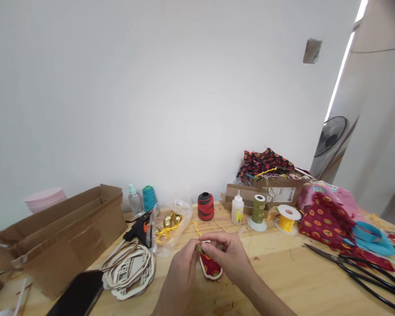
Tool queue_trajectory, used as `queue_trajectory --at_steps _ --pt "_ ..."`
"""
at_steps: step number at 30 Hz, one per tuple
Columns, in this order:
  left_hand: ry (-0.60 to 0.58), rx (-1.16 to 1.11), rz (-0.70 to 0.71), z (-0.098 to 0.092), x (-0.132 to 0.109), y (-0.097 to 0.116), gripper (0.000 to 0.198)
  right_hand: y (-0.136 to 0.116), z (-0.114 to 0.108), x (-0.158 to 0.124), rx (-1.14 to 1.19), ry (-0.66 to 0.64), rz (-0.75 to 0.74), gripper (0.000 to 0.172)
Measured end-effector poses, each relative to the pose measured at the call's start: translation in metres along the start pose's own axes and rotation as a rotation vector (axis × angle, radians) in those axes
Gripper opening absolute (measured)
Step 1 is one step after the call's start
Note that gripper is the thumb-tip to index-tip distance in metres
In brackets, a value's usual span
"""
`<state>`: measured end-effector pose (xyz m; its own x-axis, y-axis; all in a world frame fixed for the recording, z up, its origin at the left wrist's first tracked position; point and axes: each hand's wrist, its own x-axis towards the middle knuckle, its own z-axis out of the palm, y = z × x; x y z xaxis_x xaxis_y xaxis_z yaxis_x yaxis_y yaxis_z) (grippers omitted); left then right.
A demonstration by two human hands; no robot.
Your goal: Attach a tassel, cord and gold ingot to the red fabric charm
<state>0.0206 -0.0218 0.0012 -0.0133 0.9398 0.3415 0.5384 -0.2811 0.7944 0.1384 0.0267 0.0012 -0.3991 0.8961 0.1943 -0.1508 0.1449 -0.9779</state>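
Between my two hands is a small fabric-covered ornament (211, 267), dark red with round orange and green motifs and a white edge. Its lower end points toward me. My left hand (183, 263) is closed at its upper left side. From the right, my right hand (230, 255) pinches the top, thumb and fingertips together. A bit of olive green (200, 249) shows at the fingertips; whether it is ribbon or thread I cannot tell. A yellow cord (196, 228) lies just beyond the hands. The fingers cover the ornament's upper end.
Left are a long cardboard box (75, 245), a black phone (77, 294), wooden cut-out frames (130, 272), a glue gun (136, 232) and a plastic bag (171, 224) with gold bells. Behind stand thread spools (206, 207) and a glue bottle (237, 210). Scissors (345, 265) and fabric (329, 219) lie right.
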Motion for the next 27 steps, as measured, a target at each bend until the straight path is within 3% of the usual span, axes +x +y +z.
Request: queue_trajectory --at_steps 9,15,18,23,27 --pt "-0.013 -0.03 -0.023 0.0 -0.001 -0.002 0.02 -0.004 0.002 -0.001 -0.059 -0.006 -0.127 0.018" --pt "-0.039 -0.082 -0.064 0.004 0.001 -0.002 0.026 -0.008 -0.005 0.0 0.067 0.049 0.035 0.026" --pt "-0.074 -0.137 -0.079 0.008 0.002 -0.005 0.028 -0.01 -0.01 0.002 0.099 0.046 0.038 0.028" --pt "-0.129 -0.236 -0.133 0.014 0.002 -0.012 0.027 -0.006 -0.014 0.004 0.018 -0.042 -0.061 0.027" --pt "-0.203 -0.257 -0.169 0.015 0.002 -0.014 0.029 0.001 -0.017 0.005 -0.149 -0.014 -0.138 0.019"
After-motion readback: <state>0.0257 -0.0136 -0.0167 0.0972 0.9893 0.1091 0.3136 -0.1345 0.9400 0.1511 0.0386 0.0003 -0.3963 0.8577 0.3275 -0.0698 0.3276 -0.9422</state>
